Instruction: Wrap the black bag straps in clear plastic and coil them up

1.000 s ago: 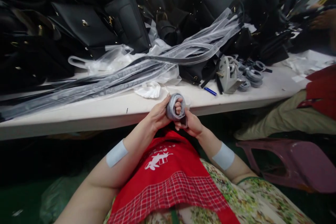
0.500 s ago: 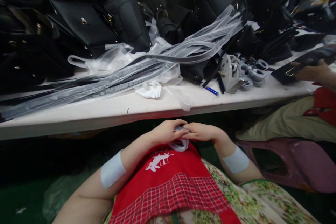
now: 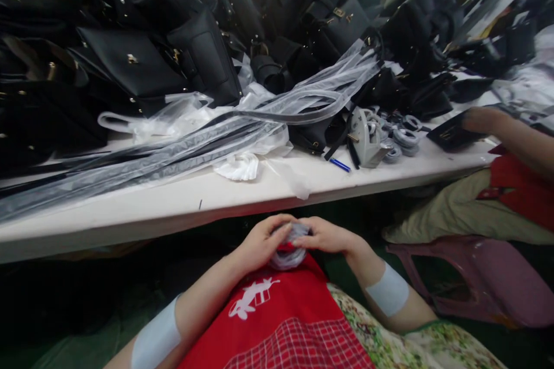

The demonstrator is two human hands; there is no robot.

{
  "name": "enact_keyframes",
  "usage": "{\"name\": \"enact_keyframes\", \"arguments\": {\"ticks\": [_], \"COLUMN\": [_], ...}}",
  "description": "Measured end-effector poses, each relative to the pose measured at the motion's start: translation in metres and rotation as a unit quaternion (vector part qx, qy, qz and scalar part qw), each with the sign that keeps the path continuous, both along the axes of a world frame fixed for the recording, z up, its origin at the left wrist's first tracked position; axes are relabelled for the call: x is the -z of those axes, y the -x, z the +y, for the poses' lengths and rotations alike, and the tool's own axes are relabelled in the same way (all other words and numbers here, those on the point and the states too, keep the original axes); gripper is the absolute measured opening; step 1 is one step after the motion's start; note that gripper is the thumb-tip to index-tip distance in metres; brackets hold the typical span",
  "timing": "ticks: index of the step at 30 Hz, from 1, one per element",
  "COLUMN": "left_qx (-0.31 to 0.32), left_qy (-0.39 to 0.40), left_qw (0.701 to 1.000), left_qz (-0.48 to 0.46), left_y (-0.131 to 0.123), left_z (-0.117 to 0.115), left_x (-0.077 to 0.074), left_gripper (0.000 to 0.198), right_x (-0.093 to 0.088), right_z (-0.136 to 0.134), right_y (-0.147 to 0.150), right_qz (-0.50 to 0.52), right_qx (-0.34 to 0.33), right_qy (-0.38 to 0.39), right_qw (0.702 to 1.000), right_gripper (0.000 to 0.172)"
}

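Both my hands meet in my lap, just below the table edge, around a grey coiled strap in clear plastic [image 3: 289, 253]. My left hand [image 3: 264, 242] curls over its left side with the fingers bent on it. From the right, my right hand [image 3: 326, 234] lies across its top, fingers closed on it. The coil rests against my red apron [image 3: 277, 311]. Most of the coil is hidden under my fingers.
The white table [image 3: 182, 202] carries long plastic-sleeved straps [image 3: 208, 132], a pile of black handbags [image 3: 130, 63], a tape dispenser [image 3: 366, 138], several grey coils [image 3: 404, 138] and a blue pen [image 3: 340, 165]. A co-worker's hand [image 3: 480, 120] reaches in at right; a purple stool [image 3: 471, 277] stands beside me.
My hands came down from the table edge into my lap with the coil, and both closed over it. The view tilted upward. The co-worker's hand reached further onto the table.
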State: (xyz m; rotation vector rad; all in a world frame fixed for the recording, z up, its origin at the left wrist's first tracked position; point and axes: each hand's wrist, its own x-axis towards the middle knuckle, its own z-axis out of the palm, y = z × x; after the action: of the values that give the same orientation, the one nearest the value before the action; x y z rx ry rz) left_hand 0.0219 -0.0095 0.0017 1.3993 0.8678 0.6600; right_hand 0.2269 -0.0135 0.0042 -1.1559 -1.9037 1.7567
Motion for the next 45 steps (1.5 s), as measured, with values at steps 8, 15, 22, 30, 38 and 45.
{"name": "enact_keyframes", "arguments": {"ticks": [8, 15, 22, 30, 38, 45], "left_qx": [0.042, 0.076, -0.082, -0.251, -0.198, -0.095], "left_qy": [-0.045, -0.068, -0.034, 0.175, 0.116, 0.024], "left_qw": [0.993, 0.988, 0.994, 0.948, 0.97, 0.995], "left_qz": [0.099, 0.119, 0.069, -0.083, -0.079, 0.022], "left_y": [0.009, 0.014, -0.003, 0.004, 0.028, 0.028], "left_z": [-0.021, -0.013, -0.021, -0.022, -0.027, -0.04], "left_x": [0.0, -0.001, 0.01, 0.033, 0.03, 0.016], "left_gripper": [0.027, 0.023, 0.022, 0.039, 0.042, 0.03], "right_x": [0.012, 0.003, -0.013, 0.017, 0.025, 0.003], "right_z": [-0.004, 0.005, 0.023, 0.015, -0.002, -0.003], "right_y": [0.01, 0.012, 0.006, 0.024, 0.042, 0.041], "right_qz": [-0.056, -0.102, -0.102, 0.07, 0.114, -0.035], "right_qx": [-0.09, -0.12, -0.101, 0.013, 0.046, -0.058], "right_qy": [0.038, 0.029, -0.027, 0.151, 0.172, -0.005], "right_qw": [0.994, 0.987, 0.989, 0.986, 0.977, 0.998], "right_gripper": [0.04, 0.03, 0.039, 0.052, 0.041, 0.039]}}
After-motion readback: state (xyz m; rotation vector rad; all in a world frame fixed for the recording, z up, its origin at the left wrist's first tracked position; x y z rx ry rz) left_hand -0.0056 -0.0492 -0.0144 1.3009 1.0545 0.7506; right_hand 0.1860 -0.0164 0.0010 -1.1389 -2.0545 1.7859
